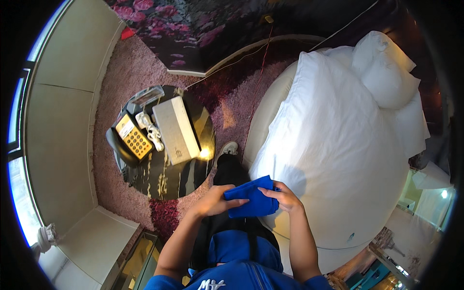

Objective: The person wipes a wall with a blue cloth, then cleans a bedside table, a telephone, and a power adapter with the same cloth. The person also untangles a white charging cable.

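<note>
A folded blue cloth (251,201) is held between my two hands, in front of my waist. My left hand (216,200) grips its left edge, thumb on top and the other fingers partly hidden beneath. On the opposite side, my right hand (282,197) pinches the cloth near its upper right corner, with the thumb lying across it. Forward and to the left stands a round dark table (181,185) with a marbled top. To the right is a round bed (348,217) with a white duvet (333,130) spread over it.
On the table are a telephone (134,139), a bundled white cable (149,130), a grey box (175,130) and a clear stand (148,96). White pillows (384,72) are heaped at the bed's far side. A thin red cord (262,69) crosses the patterned carpet (119,76).
</note>
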Available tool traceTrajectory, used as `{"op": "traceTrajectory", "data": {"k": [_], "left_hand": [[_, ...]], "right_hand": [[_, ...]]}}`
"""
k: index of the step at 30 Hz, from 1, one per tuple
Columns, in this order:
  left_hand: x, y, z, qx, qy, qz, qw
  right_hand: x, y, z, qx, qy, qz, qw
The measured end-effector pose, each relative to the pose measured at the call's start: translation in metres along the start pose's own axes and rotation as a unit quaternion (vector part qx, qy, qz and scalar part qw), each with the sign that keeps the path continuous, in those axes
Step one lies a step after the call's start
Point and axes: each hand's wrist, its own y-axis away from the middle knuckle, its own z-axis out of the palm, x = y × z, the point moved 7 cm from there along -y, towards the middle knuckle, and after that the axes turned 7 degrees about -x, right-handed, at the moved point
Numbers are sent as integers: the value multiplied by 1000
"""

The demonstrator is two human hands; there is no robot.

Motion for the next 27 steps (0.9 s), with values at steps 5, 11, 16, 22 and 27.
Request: {"op": "traceTrajectory", "data": {"k": [5, 11, 16, 22, 27], "left_hand": [[-62, 51, -5, 226, -33, 109, 967], [-108, 86, 3, 321, 91, 91, 938], [-123, 99, -10, 373, 184, 58, 908], [-142, 102, -51, 384, 70, 125, 912], [-142, 116, -54, 389, 0, 153, 909]], "right_hand": [[38, -21, 40, -65, -23, -34, 997], [117, -48, 57, -155, -170, 45, 972], [151, -65, 103, -169, -137, 54, 975], [156, -76, 121, -128, -174, -39, 976], [170, -72, 151, -147, -397, -94, 901]]}}
